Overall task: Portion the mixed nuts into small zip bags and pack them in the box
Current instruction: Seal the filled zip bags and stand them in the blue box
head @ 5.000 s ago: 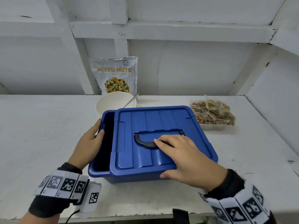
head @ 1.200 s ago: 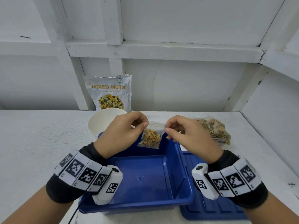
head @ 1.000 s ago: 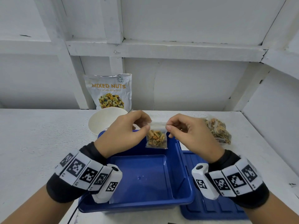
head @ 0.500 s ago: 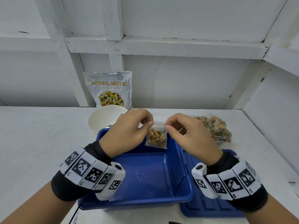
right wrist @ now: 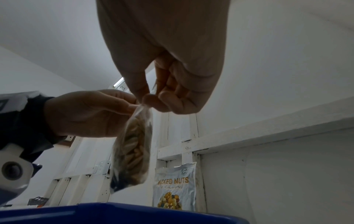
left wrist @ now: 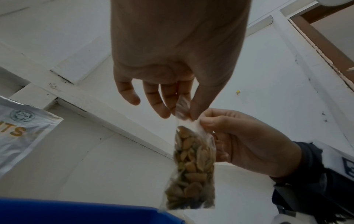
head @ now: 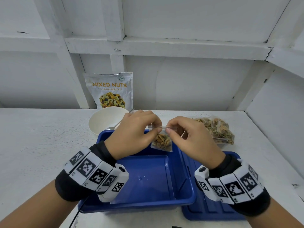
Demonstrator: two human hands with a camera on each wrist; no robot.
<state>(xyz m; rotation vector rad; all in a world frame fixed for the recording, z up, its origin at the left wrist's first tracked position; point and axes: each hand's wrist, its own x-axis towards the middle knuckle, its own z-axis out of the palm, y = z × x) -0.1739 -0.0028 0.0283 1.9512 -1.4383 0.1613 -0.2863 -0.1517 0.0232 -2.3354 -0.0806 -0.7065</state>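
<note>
A small clear zip bag of nuts [head: 162, 141] [left wrist: 191, 169] [right wrist: 134, 151] hangs above the far edge of the open blue box [head: 148, 178]. My left hand [head: 154, 129] [left wrist: 184, 115] pinches the bag's top strip at its left end. My right hand [head: 167, 129] [right wrist: 146, 97] pinches the same strip at its right end. The box holds no bags that I can see. Its blue lid [head: 212, 206] lies flat on the table to the right of the box.
A pile of filled zip bags [head: 215, 130] lies at the back right. A white bowl [head: 105, 120] with a spoon stands behind the box. The mixed nuts pouch [head: 111, 91] [right wrist: 174, 186] leans against the white wall.
Five seconds ago the lid sat on the box under both hands; now it lies to the right. Over the last second the two hands stay pinched on the bag's strip, close together.
</note>
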